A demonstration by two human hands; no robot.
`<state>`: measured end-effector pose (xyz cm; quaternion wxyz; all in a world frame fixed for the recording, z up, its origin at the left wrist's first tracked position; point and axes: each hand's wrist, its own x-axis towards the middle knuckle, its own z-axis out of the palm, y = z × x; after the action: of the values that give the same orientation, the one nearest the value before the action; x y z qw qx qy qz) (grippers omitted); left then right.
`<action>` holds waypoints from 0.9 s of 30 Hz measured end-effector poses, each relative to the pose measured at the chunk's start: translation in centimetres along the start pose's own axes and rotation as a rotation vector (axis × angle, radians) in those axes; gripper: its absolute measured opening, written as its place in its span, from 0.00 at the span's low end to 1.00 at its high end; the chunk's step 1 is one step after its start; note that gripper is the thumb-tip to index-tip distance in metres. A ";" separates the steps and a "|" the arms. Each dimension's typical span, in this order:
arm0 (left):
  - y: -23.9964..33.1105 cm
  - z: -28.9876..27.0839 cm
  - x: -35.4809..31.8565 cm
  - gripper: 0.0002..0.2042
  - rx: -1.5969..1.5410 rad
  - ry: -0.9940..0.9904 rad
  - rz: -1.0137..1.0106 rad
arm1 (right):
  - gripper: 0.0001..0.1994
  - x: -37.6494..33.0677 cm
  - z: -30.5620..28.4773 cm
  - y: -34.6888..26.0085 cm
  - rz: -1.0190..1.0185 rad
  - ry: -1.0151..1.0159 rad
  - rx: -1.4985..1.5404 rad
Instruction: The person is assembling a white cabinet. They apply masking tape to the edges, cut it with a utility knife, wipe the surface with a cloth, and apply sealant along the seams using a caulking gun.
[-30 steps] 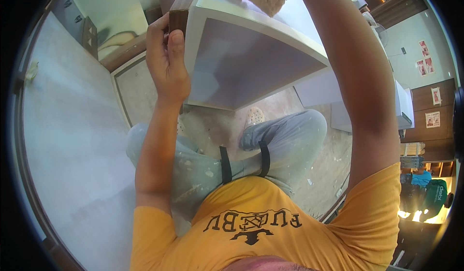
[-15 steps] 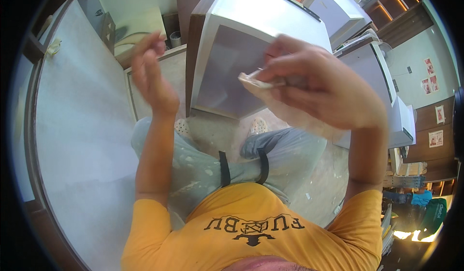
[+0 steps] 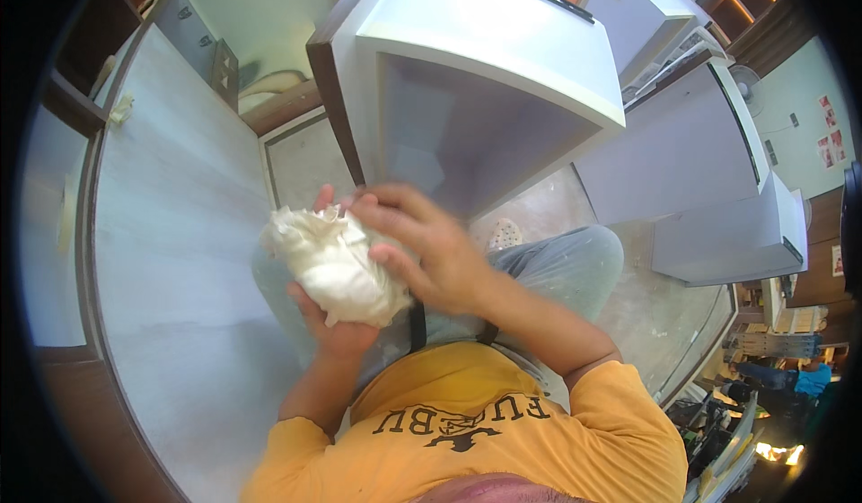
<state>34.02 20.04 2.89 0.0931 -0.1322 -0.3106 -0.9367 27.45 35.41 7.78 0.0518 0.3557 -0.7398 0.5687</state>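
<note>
A crumpled, cream-white cloth (image 3: 337,265) is bunched into a wad in front of my lap, its ragged edges standing up at the top. My left hand (image 3: 341,331) cradles it from below and behind, thumb showing at the near side and a fingertip beyond the far edge. From the right, my right hand (image 3: 440,265) reaches over the wad. Its thumb lies against the cloth's side, and its bent fingers, blurred by motion, grip the upper edge.
A white cabinet box with an open front (image 3: 503,32) stands just ahead. A large pale panel (image 3: 180,261) runs along my left. More white cabinets (image 3: 682,135) stand to the right. Tools and clutter (image 3: 718,431) lie at the lower right.
The cloth, held in my raised right hand before, is now lower and further left, gathered between both hands. My left hand came down from the air to hold it. The view has shifted.
</note>
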 end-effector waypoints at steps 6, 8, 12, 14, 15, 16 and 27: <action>0.8 0.3 0.3 0.36 0.000 0.168 -0.384 | 0.10 -2.0 -1.7 1.8 -0.029 -0.069 -0.124; 2.9 0.3 0.2 0.31 0.466 0.238 -0.384 | 0.10 -3.2 -3.5 2.7 0.021 -0.166 0.013; 12.8 1.3 2.4 0.23 0.636 0.498 0.061 | 0.07 -4.7 -6.9 4.9 0.172 -0.008 0.146; 19.6 2.4 4.0 0.24 0.875 0.540 0.400 | 0.06 -5.0 -7.5 5.9 0.285 -0.009 0.110; 22.7 2.7 5.1 0.23 1.036 0.518 0.615 | 0.07 -5.1 -7.5 6.3 0.295 -0.054 0.122; 25.8 2.8 6.3 0.23 1.234 0.519 0.758 | 0.07 -5.2 -7.4 6.6 0.317 -0.073 0.120; 39.7 -5.3 13.0 0.35 2.494 1.170 0.072 | 0.06 -5.8 -7.9 5.8 0.277 -0.116 0.100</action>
<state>30.92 -15.69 24.88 0.2886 0.4398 -0.8494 0.0434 25.80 45.61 3.06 -0.0876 0.2845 -0.7544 0.5850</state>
